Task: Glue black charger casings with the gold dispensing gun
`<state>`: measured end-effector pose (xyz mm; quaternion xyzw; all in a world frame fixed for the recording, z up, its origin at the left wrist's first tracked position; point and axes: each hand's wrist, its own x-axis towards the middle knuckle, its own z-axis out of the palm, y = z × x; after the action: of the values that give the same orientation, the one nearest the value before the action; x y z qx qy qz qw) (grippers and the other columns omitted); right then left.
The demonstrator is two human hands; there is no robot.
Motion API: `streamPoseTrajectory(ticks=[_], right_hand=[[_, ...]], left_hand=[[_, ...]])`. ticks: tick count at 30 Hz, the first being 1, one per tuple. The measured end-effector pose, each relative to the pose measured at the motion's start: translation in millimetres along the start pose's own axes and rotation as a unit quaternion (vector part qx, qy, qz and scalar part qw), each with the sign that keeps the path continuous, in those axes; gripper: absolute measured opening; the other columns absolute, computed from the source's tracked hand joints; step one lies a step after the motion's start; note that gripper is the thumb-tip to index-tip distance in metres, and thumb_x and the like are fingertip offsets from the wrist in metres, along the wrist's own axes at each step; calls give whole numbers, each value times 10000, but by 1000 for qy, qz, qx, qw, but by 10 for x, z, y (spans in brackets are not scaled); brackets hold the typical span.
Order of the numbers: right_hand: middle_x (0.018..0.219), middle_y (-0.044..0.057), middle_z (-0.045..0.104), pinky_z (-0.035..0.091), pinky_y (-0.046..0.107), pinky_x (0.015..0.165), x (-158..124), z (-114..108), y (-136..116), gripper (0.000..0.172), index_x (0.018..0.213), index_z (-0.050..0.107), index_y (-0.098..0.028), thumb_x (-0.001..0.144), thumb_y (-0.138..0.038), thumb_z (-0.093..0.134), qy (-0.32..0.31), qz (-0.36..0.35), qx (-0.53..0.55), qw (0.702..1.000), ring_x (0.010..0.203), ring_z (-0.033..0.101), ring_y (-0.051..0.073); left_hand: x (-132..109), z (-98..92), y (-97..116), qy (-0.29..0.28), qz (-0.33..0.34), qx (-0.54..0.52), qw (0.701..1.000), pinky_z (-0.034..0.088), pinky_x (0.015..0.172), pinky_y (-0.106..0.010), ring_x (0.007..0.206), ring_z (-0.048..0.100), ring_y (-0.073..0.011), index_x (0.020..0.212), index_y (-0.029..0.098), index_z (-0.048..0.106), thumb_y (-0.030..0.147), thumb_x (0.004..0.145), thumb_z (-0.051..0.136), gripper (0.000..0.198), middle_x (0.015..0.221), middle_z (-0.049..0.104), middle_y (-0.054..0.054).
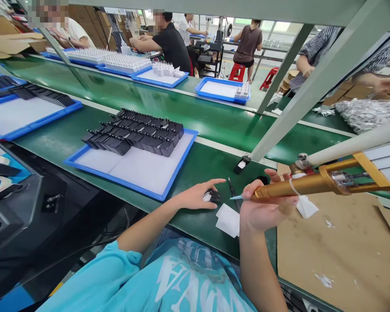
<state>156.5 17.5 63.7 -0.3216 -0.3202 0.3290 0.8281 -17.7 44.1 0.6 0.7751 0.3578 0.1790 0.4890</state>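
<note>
My left hand (197, 196) rests on the green belt and pinches a small black part (212, 197) with a white spot; its index finger is stretched out. My right hand (265, 207) is wrapped round a gold tool (307, 183) with a pale blue pointed tip (236, 197), which points left toward the black part. A white hose (354, 145) runs off from the tool to the right. Black tweezers (231, 187) lie on the belt between my hands. Small white sheets (228, 219) lie under my right wrist.
A blue tray (130, 167) with several black parts (134, 131) stands left of my hands, more trays behind it. A slanted metal post (289, 104) meets the belt close ahead. Brown cardboard (338, 247) covers the right. Other people work across the far belt.
</note>
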Motion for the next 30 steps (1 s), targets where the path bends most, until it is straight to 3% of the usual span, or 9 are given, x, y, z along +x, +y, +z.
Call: streamPoseTrajectory(ticks=[4, 8, 11, 13, 15, 19, 23, 27, 30], right_hand=[[967, -13, 565, 301, 256, 319, -5, 3, -13, 372, 1038, 530, -273, 845, -572, 424, -3, 5, 4, 1000, 352, 466, 58], [961, -18, 564, 313, 254, 323, -21, 12, -23, 366, 1044, 522, -283, 840, -574, 434, -3, 10, 5, 1000, 357, 468, 56], [959, -16, 569, 308, 249, 326, -31, 19, -22, 347, 1056, 514, -284, 856, -552, 426, -3, 12, 7, 1000, 360, 476, 60], [965, -12, 572, 303, 251, 329, -34, 21, -17, 345, 1061, 513, -279, 859, -544, 426, -6, 13, 13, 1000, 360, 482, 63], [969, -12, 574, 311, 255, 332, -35, 20, -11, 352, 1059, 515, -273, 851, -547, 438, -13, 12, 21, 1000, 361, 481, 63], [951, -18, 582, 319, 248, 331, -43, 25, -8, 352, 1044, 510, -274, 839, -554, 450, -24, 13, 21, 999, 366, 480, 62], [947, -24, 578, 323, 245, 341, -73, 63, -12, 361, 1054, 502, -286, 839, -569, 442, -33, 22, 22, 999, 369, 482, 58], [942, -25, 578, 335, 252, 346, -121, 124, -14, 373, 1048, 497, -286, 825, -582, 453, -44, 24, 32, 998, 365, 473, 55], [951, -21, 590, 319, 245, 327, -159, 156, -15, 409, 1080, 486, -294, 814, -604, 463, -59, 34, 46, 997, 364, 484, 61]], left_hand=[[91, 47, -37, -3, 26, 7, 1000, 439, 914, -323, 988, 598, -193, 1237, 319, 608, 254, 790, 675, 457, 1043, 657, -5], [71, 103, -12, 38, 42, 10, 998, 447, 931, -317, 1002, 581, -193, 985, 242, 686, 246, 799, 664, 187, 969, 682, -14], [-21, 108, 46, 73, 46, 76, 993, 462, 941, -347, 1056, 559, -224, 1143, 237, 632, 370, 748, 744, 431, 1059, 664, -46], [-117, 113, 62, 85, 37, 113, 989, 460, 978, -381, 1137, 534, -252, 1330, 249, 509, 430, 680, 798, 734, 1207, 622, -70], [-221, 132, 45, 110, 10, 122, 986, 444, 1025, -406, 1207, 515, -263, 1428, 272, 390, 410, 688, 796, 855, 1331, 559, -78], [-358, 218, -33, 159, -39, 61, 985, 438, 1062, -407, 1271, 510, -249, 1452, 309, 344, 253, 800, 661, 727, 1441, 488, -53], [-378, 347, -103, 165, -35, -31, 985, 497, 1009, -397, 1289, 502, -243, 1377, 307, 439, 176, 772, 634, 649, 1433, 485, -56], [-361, 476, -155, 217, -50, 8, 975, 516, 975, -403, 1293, 493, -260, 1143, 254, 560, 222, 742, 685, 421, 1430, 454, -93], [-354, 524, -147, 223, -68, 63, 970, 501, 965, -428, 1168, 589, -256, 1104, 244, 521, 291, 794, 659, 342, 1253, 603, -90]])
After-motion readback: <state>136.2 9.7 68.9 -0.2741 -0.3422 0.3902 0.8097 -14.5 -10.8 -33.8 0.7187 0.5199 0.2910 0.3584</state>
